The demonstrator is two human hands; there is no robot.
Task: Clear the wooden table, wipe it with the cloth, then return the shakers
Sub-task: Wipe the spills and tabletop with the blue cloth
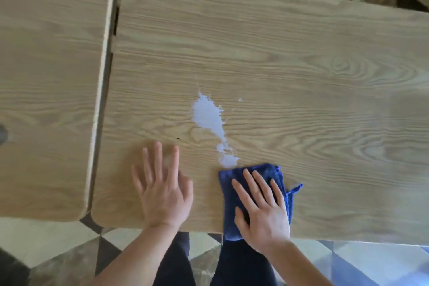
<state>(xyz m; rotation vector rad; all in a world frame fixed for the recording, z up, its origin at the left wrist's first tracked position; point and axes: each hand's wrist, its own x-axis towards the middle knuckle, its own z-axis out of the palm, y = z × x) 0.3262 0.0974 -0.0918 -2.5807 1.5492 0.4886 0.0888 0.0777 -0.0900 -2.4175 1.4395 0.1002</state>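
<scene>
While the right hand [262, 206] lies flat and spread on the blue cloth [276, 175], pressing it to the table [278, 53] rather than gripping it, the left hand [162, 190] rests palm down on bare wood just beside it, fingers open and slightly blurred. The cloth is folded and sits at the near edge of the table, its lower end hanging a little over that edge and one loose corner sticking out to the right. Its far edge touches the tail of a pale spill [207, 114]. The spill is widest near the middle of the tabletop and narrows into a broken trail of smaller blots running toward the cloth; a tiny separate drop lies to the right of the main pool. A small dark speck [178, 138] sits on the wood beyond the left fingertips. A second table [46, 76] of the same wood stands close on the left, with a narrow gap between the two. Below the near edge, dark trousers [241, 262] and a patterned tile floor [58, 251] show. No shakers are in view.
</scene>
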